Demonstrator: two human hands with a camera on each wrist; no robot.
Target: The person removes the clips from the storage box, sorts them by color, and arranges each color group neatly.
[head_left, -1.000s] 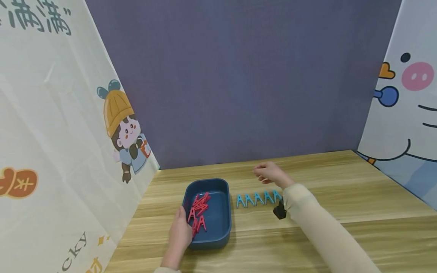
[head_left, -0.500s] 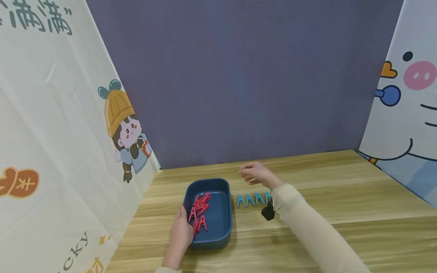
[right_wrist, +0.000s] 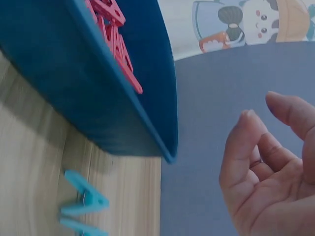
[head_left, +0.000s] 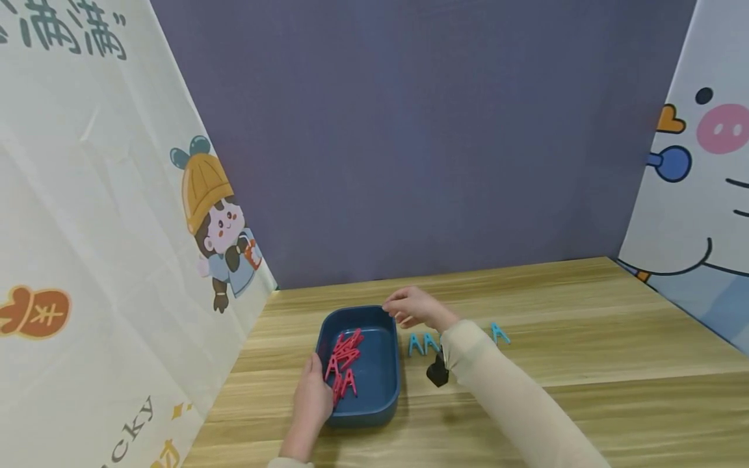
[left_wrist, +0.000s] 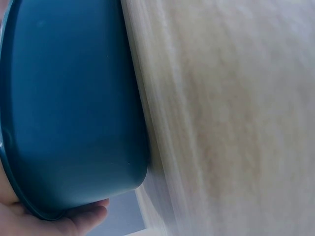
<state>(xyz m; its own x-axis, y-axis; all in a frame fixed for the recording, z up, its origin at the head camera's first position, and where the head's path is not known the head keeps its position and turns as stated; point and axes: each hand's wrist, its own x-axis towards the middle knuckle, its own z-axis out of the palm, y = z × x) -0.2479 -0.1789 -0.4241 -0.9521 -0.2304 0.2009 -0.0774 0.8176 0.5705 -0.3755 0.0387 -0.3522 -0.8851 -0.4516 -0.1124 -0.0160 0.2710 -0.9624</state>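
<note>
A dark blue tub (head_left: 386, 383) sits on the wooden table (head_left: 585, 351) and holds several red clothes pegs (head_left: 342, 364). My left hand (head_left: 313, 393) grips the tub's near-left rim; the left wrist view shows its fingers (left_wrist: 78, 219) under the rim of the tub (left_wrist: 74, 108). My right hand (head_left: 400, 309) hovers over the tub's far-right corner with its fingers loosely curled and nothing in it. In the right wrist view the empty right hand (right_wrist: 275, 172) is beside the tub (right_wrist: 98, 108) and the red pegs (right_wrist: 115, 39). Blue pegs (head_left: 422, 343) stand in a row right of the tub.
One more blue peg (head_left: 499, 333) shows beyond my right sleeve, and blue pegs (right_wrist: 83, 201) lie by the tub's wall. A printed cloth panel (head_left: 117, 227) closes the left side, a purple wall (head_left: 439, 130) the back, another printed panel (head_left: 702, 195) the right.
My right hand has moved left, from above the row of blue pegs to the tub's far-right corner. The left hand and the tub have stayed put.
</note>
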